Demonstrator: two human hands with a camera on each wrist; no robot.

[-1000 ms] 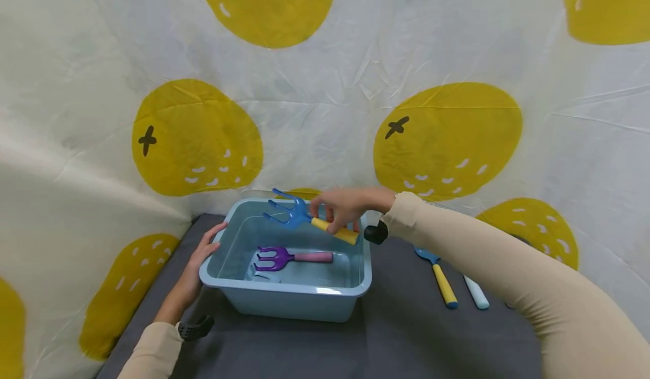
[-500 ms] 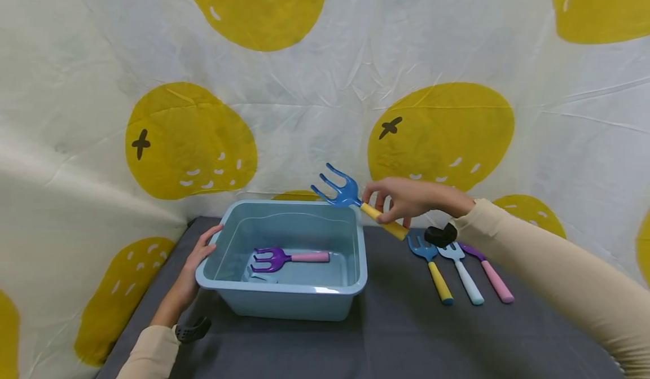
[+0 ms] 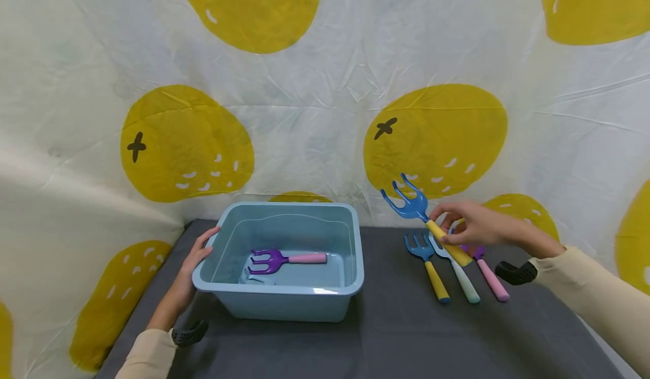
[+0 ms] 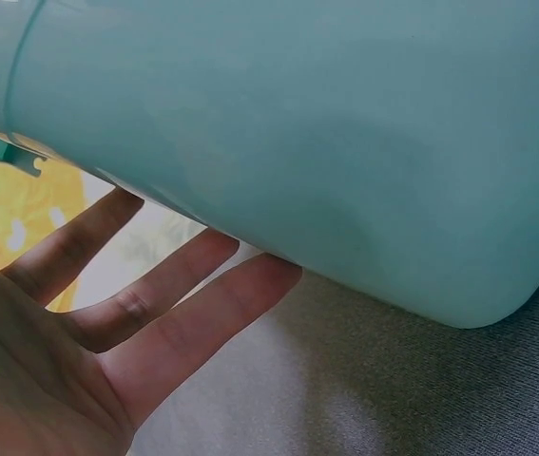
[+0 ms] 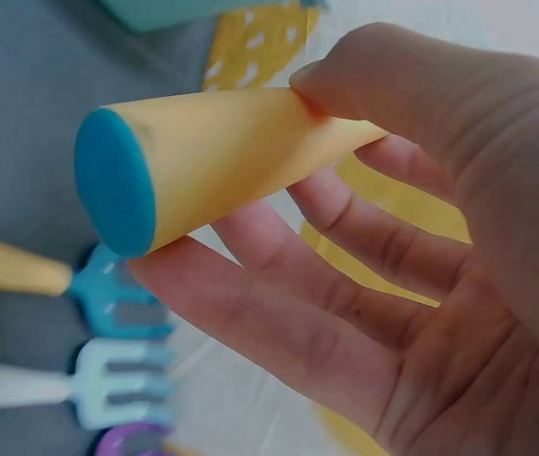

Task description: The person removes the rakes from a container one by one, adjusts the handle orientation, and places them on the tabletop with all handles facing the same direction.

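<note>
My right hand [image 3: 474, 224] pinches the yellow handle of a blue hand fork [image 3: 415, 207], raised over the table with its tines up and to the left. In the right wrist view, the thumb lies over the handle [image 5: 217, 142] and the fingers support it from the other side. My left hand [image 3: 185, 269] rests at the left rim of a light blue plastic basin [image 3: 284, 290]. The left wrist view has its straight fingers [image 4: 193, 323] touching the basin's outer wall. A purple hand fork with a pink handle [image 3: 307, 258] lies inside the basin.
To the basin's right, on the dark tablecloth [image 3: 406, 345], lie a blue fork with a yellow handle [image 3: 437, 282], a pale fork [image 3: 464, 280] and a purple one with a pink handle [image 3: 492, 280]. A white curtain with yellow fruit prints [image 3: 315, 142] hangs behind.
My right hand has carried the blue fork from above the basin rightward, over the forks on the table. My left hand has stayed at the basin's rim.
</note>
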